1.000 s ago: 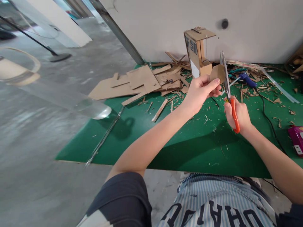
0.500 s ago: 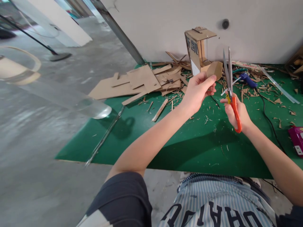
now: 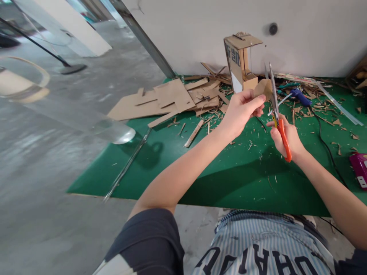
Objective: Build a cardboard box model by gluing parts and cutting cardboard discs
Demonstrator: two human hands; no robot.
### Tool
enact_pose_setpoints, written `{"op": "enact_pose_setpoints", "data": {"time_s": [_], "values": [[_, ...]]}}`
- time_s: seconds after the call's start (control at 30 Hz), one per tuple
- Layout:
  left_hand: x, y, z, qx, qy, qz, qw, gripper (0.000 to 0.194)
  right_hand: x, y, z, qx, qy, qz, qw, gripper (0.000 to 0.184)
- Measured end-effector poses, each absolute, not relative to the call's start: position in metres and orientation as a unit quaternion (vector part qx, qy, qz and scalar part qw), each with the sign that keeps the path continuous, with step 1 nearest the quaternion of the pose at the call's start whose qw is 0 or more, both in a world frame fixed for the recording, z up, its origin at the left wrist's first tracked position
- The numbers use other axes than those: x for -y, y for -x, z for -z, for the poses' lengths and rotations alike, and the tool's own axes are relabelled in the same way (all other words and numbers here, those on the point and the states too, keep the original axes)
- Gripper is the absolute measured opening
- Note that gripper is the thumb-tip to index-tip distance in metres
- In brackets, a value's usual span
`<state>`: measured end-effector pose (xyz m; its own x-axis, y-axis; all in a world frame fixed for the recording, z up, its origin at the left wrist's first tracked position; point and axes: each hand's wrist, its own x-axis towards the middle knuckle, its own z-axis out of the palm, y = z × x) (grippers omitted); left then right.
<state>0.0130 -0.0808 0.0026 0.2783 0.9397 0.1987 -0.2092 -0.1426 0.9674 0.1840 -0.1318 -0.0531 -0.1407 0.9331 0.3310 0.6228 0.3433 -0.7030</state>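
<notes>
My left hand (image 3: 246, 107) pinches a small brown cardboard piece (image 3: 263, 88) between thumb and fingers, above the green tabletop (image 3: 229, 164). In my right hand (image 3: 289, 137) are scissors (image 3: 282, 133) with orange handles, the blades pointing up and slightly parted. The blades are at the right edge of the cardboard piece, which partly hides one of them. Behind my left hand stands a cardboard structure (image 3: 233, 63) with blue printed characters and an overhanging top.
Flat cardboard pieces (image 3: 172, 95) and scraps lie along the back left. A blue glue gun (image 3: 301, 97) with a black cord rests at the right. Further right is a magenta box (image 3: 358, 168). A white wall (image 3: 200, 34) closes off the back.
The scissors have shifted slightly left and down, bringing the blades to the cardboard piece's edge. The gap between the blades looks narrower. My left hand has moved slightly right with the piece.
</notes>
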Motion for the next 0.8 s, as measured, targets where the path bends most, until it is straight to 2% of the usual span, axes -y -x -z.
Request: {"op": "enact_pose_setpoints", "data": {"time_s": [0.3,0.57,0.67,0.8], "values": [[0.084,-0.014,-0.003,-0.322,-0.575,-0.496,0.565,0.028,0.133,-0.184,0.051,0.727,0.592,-0.112,0.33,0.076],[0.084,-0.012,-0.005,-0.324,-0.585,-0.506,0.544,0.018,0.129,-0.194,0.056,0.689,0.613,-0.037,0.383,0.064],[0.083,-0.012,-0.004,-0.341,-0.584,-0.499,0.541,0.012,0.128,-0.197,0.057,0.703,0.583,-0.053,0.405,0.064],[0.081,-0.012,-0.002,-0.354,-0.583,-0.505,0.529,0.013,0.125,-0.196,0.062,0.736,0.528,-0.124,0.406,0.075]]}}
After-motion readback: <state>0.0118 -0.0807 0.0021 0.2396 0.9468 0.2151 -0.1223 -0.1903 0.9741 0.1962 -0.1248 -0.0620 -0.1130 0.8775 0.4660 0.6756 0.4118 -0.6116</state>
